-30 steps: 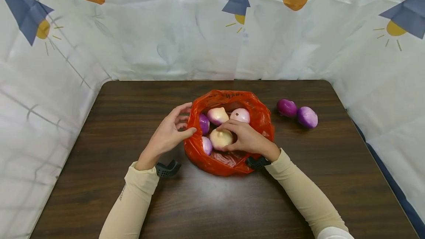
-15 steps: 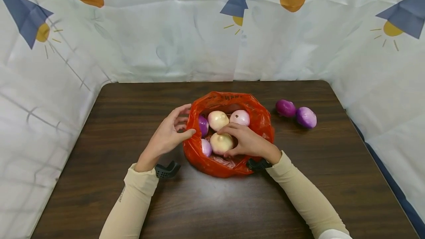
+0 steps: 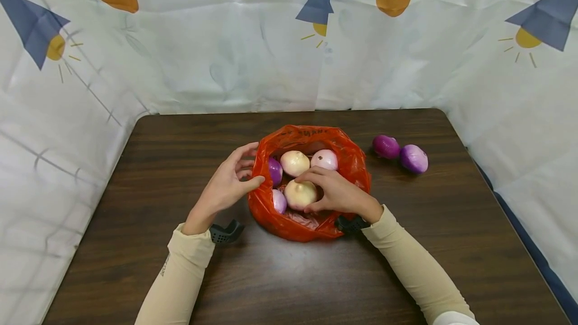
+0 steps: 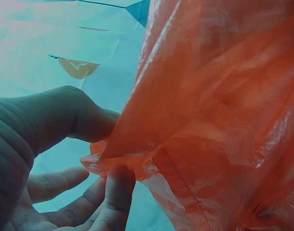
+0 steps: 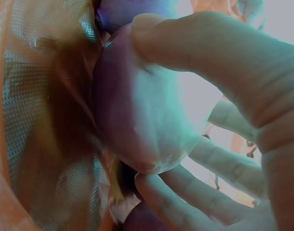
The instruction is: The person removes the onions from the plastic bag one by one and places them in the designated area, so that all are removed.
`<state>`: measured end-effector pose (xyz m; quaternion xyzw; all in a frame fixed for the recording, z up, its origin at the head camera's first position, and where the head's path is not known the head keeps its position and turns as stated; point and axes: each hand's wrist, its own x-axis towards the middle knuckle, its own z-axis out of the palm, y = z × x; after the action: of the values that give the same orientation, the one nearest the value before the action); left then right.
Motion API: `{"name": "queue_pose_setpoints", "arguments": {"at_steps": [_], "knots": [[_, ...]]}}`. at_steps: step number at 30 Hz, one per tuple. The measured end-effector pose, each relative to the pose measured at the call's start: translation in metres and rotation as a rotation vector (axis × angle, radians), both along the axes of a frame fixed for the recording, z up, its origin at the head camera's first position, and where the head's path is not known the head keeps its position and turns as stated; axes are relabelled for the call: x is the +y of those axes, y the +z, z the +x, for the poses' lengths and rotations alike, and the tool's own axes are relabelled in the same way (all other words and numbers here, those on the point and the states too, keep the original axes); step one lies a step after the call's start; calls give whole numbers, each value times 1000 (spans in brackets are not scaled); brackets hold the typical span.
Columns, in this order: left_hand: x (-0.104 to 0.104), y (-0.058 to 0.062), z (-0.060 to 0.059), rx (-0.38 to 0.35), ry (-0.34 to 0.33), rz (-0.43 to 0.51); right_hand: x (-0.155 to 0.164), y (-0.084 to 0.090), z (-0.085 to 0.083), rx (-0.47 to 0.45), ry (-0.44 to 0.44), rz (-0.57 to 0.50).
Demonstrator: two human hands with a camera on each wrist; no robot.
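An orange-red plastic bag (image 3: 352, 164) sits open on the dark wooden table (image 3: 180, 134) with several onions inside, some pale and some purple. My right hand (image 3: 334, 192) reaches into the bag and grips a pale yellow onion (image 3: 299, 193), thumb and fingers curled round it (image 5: 152, 120). My left hand (image 3: 228, 184) pinches the bag's left rim (image 4: 118, 159) between thumb and fingers. Two purple onions (image 3: 386, 146) (image 3: 413, 158) lie on the table right of the bag.
A white printed cloth (image 3: 226, 54) walls off the table at the back and on both sides. Black wrist mounts (image 3: 224, 232) sit under both wrists. Bare tabletop lies to the left and in front of the bag.
Almost nothing: the right hand and its pale onion have shifted slightly inside the bag. The left hand keeps its pinch on the rim.
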<state>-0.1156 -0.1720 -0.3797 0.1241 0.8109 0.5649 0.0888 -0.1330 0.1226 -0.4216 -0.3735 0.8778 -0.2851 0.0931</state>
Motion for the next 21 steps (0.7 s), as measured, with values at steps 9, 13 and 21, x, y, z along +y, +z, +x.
{"name": "queue_pose_setpoints", "arguments": {"at_steps": [9,13,21], "knots": [[0,2,1,-1,4,-7,3,6,1,46,-9,-25],[0,3,1,-8,2,-11,5,7,1,40,-24,-30],[-1,3,2,-27,2,-22,8,10,4,55,-34,-44]]}}
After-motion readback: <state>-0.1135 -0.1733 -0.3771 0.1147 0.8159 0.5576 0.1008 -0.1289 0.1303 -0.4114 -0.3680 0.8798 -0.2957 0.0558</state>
